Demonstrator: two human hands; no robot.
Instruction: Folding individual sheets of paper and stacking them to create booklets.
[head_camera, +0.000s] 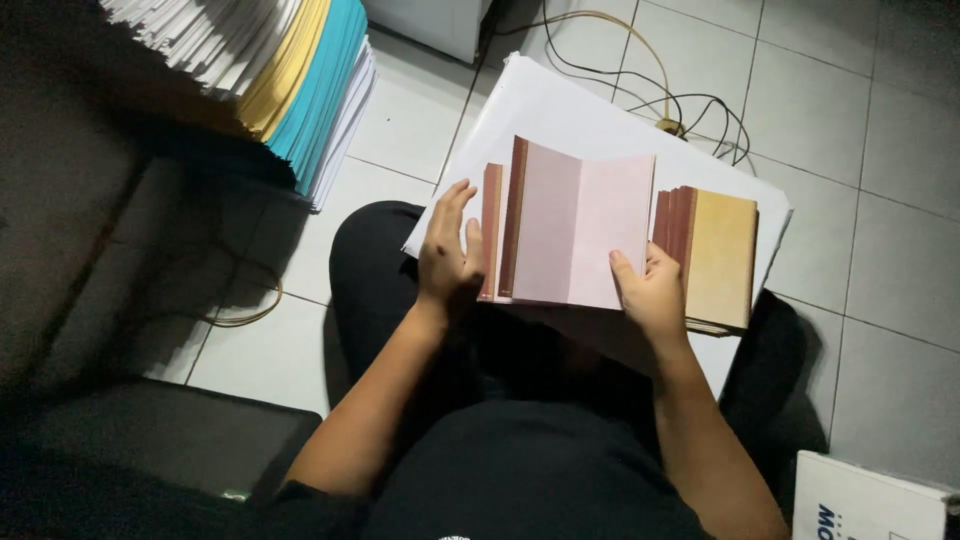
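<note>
Partly, right hand (655, 295) hides booklet (580, 225) corner.

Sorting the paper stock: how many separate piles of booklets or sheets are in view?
2: a stack of booklets beside the right hand, and a tall stack of sheets top left. More may be hidden.

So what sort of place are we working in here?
Probably a small print or bookbinding workroom, worked from the tiled floor. A tall stack of paper sheets stands nearby, and both hands hold an open pink booklet beside a pile of tan booklets.
</note>
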